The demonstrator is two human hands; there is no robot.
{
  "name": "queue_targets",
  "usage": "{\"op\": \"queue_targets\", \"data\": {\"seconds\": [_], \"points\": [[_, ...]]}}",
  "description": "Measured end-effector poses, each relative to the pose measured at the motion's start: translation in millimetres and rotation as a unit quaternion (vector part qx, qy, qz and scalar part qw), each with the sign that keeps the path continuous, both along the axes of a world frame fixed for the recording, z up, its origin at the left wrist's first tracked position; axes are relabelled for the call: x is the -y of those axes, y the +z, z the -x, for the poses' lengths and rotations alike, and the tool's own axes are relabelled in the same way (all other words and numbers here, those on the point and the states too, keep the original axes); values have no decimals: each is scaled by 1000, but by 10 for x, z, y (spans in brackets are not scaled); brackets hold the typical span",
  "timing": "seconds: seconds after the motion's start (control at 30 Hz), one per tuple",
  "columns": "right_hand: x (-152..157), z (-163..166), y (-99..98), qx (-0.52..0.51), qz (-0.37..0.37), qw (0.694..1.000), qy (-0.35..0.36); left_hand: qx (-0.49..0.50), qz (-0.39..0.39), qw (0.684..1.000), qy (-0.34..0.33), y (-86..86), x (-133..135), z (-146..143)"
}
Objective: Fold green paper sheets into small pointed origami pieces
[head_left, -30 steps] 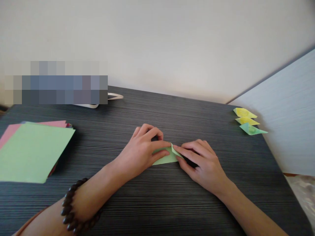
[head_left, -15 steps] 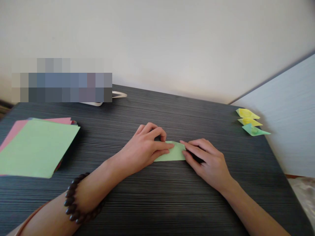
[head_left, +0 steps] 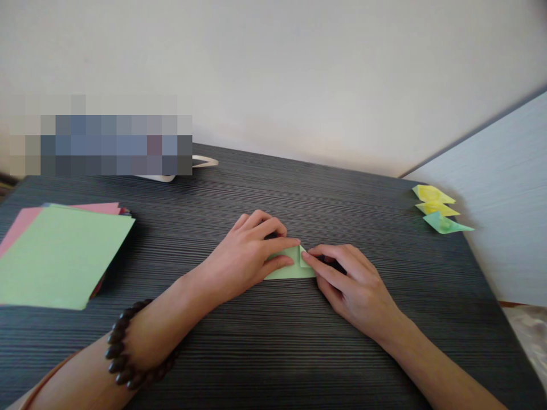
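Observation:
A small folded piece of light green paper (head_left: 290,269) lies on the dark striped table (head_left: 273,353) at its middle. My left hand (head_left: 245,259) presses down on the paper's left part with its fingers bent over it. My right hand (head_left: 350,285) pinches the paper's right corner, which is folded over toward the left into a small flap. A dark bead bracelet (head_left: 128,356) sits on my left wrist.
A stack of coloured paper sheets (head_left: 60,256), green on top and pink beneath, lies at the left. Three folded paper pieces (head_left: 440,209), two yellow and one green, rest at the far right by a pale blue panel (head_left: 499,193). A white object (head_left: 194,165) sits at the back.
The paper lay flat half a second ago; now my right hand has folded its right corner back over toward the left. The left hand stays pressed on the paper.

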State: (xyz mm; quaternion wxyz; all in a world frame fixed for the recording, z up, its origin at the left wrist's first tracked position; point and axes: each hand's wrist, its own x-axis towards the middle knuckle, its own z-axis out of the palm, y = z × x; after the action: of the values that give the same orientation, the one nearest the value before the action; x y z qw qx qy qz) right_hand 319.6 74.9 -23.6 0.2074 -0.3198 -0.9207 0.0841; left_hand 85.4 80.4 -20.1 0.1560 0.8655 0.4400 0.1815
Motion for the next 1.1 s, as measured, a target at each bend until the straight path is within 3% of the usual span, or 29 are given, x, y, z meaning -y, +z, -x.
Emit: {"op": "queue_targets", "data": {"seconds": [0.4, 1.1], "points": [[-61, -51, 33, 21, 22, 999, 42, -12, 0, 1000, -10, 22, -5, 3], [-119, -112, 64, 34, 51, 997, 55, -31, -10, 999, -6, 31, 3, -12]]}}
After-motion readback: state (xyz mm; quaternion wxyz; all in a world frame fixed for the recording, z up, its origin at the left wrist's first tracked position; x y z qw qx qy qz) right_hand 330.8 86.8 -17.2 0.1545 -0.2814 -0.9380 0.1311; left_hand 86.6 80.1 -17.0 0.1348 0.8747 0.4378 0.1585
